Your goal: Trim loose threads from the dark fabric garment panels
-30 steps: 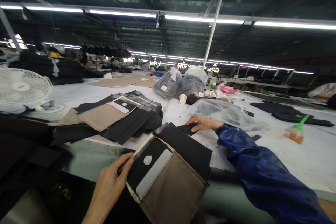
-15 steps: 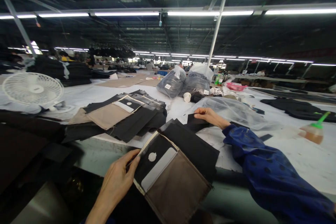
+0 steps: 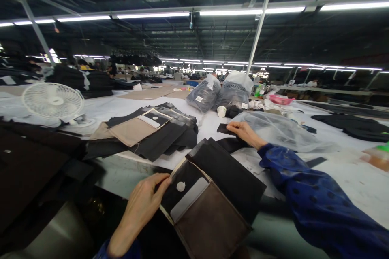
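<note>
My left hand [image 3: 145, 198] pinches the left edge of a sewn fabric panel [image 3: 212, 214], which is brown below and black above, with a grey strip, a round white spot and cream edging. Behind it, a larger black fabric piece [image 3: 227, 174] sticks out to the upper right. Over the white tabletop, my right hand [image 3: 246, 133] has thumb and fingers closed on a small black fabric piece [image 3: 223, 128]. More black fabric [image 3: 232, 144] lies just under that hand. Left of centre spreads a pile of similar panels [image 3: 133, 130].
A white fan [image 3: 54, 100] stands at the left, near dark stacked fabric [image 3: 33, 162]. Beyond my right hand are clear plastic sheeting [image 3: 273, 129], a paper cup [image 3: 221, 111], filled plastic bags [image 3: 234, 91] and a pink basket [image 3: 281, 99]. A bottle [image 3: 377, 158] is at the right edge.
My right hand has raised the small black piece, which now shows apart from the black fabric under it. My left hand still holds the panel. The whole view has shifted slightly.
</note>
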A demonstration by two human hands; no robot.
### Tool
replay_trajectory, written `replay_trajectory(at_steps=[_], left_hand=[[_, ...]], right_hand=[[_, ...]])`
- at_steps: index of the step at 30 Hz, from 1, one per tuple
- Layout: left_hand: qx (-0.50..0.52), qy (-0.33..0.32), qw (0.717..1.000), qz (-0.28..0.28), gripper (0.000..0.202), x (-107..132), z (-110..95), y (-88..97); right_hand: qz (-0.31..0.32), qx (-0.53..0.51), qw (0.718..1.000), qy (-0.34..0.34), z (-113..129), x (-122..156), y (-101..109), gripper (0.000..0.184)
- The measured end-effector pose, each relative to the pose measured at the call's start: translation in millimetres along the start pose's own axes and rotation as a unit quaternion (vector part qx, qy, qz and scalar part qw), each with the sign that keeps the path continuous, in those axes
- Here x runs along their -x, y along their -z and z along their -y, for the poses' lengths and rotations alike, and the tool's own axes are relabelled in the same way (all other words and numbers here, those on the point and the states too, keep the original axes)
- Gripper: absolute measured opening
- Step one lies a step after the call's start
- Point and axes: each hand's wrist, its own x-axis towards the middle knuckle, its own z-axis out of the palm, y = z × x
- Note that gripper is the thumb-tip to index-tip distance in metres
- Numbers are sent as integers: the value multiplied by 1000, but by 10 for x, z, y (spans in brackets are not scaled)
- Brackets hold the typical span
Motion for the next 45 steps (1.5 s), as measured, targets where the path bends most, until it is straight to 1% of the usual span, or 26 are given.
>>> replay_trajectory(at_steps=[3, 7, 10, 13, 14, 15, 16, 18, 19, 21, 23, 25, 27, 29, 31, 34, 37, 41, 45], left_hand=[[36, -16, 999, 4, 40, -48, -99, -105], [76, -41, 996, -31, 39, -142, -265, -239], [94, -60, 992, -58, 34, -219, -395, -314], [118, -46, 990, -61, 28, -250, -491, -363], [130, -37, 989, -57, 27, -246, -509, -365], [147, -29, 987, -54, 27, -236, -518, -356], [169, -22, 984, -52, 27, -220, -521, -335], [220, -10, 974, -51, 28, -175, -512, -257], [246, -2, 968, -52, 29, -146, -506, -205], [288, 9, 956, -49, 33, -78, -504, -92], [311, 13, 949, -44, 38, 2, -525, 9], [317, 9, 948, -36, 43, 84, -561, 84], [316, 4, 949, -24, 44, 157, -593, 134], [312, -4, 950, -13, 43, 209, -605, 163], [310, -10, 951, -15, 43, 236, -598, 177], [309, -11, 951, -19, 42, 248, -578, 179], [320, -6, 947, -15, 38, 254, -571, 169], [334, -7, 943, -9, 35, 267, -572, 151], [346, 10, 938, -2, 32, 277, -579, 138]], right_hand=[[-24, -10, 1000, -7, 32, -1, -7, 41], [-10, -8, 1000, -10, 219, 40, -45, 44], [17, -43, 999, 2, 485, 133, -139, 44], [65, -107, 992, 9, 834, 322, -256, 39], [88, -122, 989, 6, 958, 408, -288, 41], [111, -130, 985, 0, 1083, 503, -315, 45], [126, -134, 983, -6, 1205, 604, -335, 46], [147, -137, 980, -6, 1434, 809, -364, 33], [148, -134, 980, 7, 1535, 907, -379, 27], [126, -115, 984, 52, 1703, 1083, -429, 20], [100, -90, 986, 98, 1808, 1223, -523, 14], [83, -79, 985, 130, 1840, 1324, -662, 10], [57, -79, 984, 148, 1807, 1385, -821, 12], [22, -80, 985, 154, 1743, 1416, -965, 14], [-6, -91, 984, 150, 1686, 1432, -1068, 13], [-33, -121, 981, 146, 1655, 1457, -1152, 14], [-35, -131, 978, 160, 1654, 1490, -1209, 20], [-49, -101, 976, 186, 1619, 1528, -1292, 28], [-65, -71, 975, 199, 1590, 1555, -1335, 28]])
